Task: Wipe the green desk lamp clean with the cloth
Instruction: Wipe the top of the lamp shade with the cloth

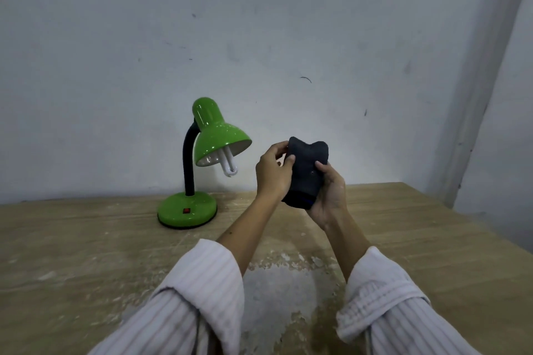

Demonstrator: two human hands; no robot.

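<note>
I saw the desk lamp [202,150] in glossy bright green on shade and base, with a black neck, a black rim under the base, a small red switch [186,211] and a white bulb [229,163]. The cloth [306,171] was dark navy with a thin blue stripe near its lower edge. The sleeves [199,297] were white, ribbed in faint stripes. The desk [86,253] was tan wood grain, blotched with pale grey-white patches. The wall [259,23] was pale bluish grey, flecked with dark marks.

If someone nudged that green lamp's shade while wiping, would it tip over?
Probably not: the green desk lamp stands on a wide round base. Its dark neck looks bendable, so the shade would likely swing. The exposed bulb seems fragile.
</note>
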